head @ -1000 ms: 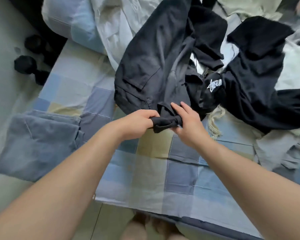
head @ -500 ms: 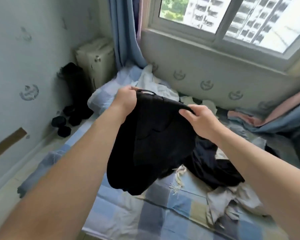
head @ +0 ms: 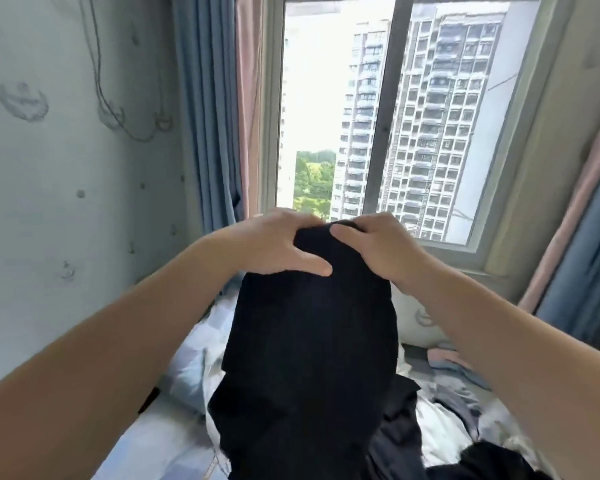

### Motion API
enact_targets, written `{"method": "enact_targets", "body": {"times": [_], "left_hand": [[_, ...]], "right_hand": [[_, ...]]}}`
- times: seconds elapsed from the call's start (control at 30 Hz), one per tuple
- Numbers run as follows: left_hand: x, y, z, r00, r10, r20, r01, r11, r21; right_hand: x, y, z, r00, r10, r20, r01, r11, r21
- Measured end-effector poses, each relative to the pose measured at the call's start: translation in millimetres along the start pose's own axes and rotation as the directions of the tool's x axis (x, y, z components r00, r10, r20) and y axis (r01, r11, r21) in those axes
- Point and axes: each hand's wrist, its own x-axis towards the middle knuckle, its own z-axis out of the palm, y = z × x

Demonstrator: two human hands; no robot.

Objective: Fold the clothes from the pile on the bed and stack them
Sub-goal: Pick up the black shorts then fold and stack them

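A black garment [head: 309, 341] is held up in front of the window [head: 395, 116], pinched at its top edge by both hands. The left hand [head: 274, 244] is closed over the top left part, with the thumb laid across the front of the cloth. The right hand [head: 378, 247] is curled over the top right part. The two hands are set narrow, almost touching, so neither is nearer the cloth than the other.

From the hands the garment hangs straight down, its long axis upright and its width bunched. The lower end runs out of view at the bottom edge, so whether it touches the bed [head: 160, 445] cannot be told.

For a fold, the top edge is probably to be spread first, the hands drawn apart sideways. Room for that is seen on both sides at hand height. Below, a bare stretch of checked sheet is left on the left side, while the pile of clothes [head: 447, 410] is heaped on the right, just beside the hanging cloth. The left stretch is judged the better place for laying it flat.
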Motion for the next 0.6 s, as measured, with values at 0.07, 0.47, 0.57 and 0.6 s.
{"method": "enact_targets", "body": {"times": [0.07, 0.47, 0.57, 0.6], "left_hand": [[12, 15, 6, 0.997, 0.054, -0.053, -0.050, 0.995, 0.085], [42, 51, 34, 0.913, -0.154, -0.378, -0.098, 0.816, -0.570], [56, 23, 53, 0.893, -0.205, -0.401, 0.039, 0.923, -0.384], [60, 13, 60, 0.883, -0.214, -0.418, 0.145, 0.971, -0.192]], "right_hand": [[-4, -7, -17, 0.999, -0.041, -0.027, 0.041, 0.999, 0.010], [-100, 173, -2, 0.845, 0.173, 0.506, -0.293, 0.942, 0.167], [-112, 198, 0, 0.922, 0.273, 0.273, -0.335, 0.918, 0.213], [-111, 195, -6, 0.939, 0.288, 0.188, -0.331, 0.903, 0.274]]}}
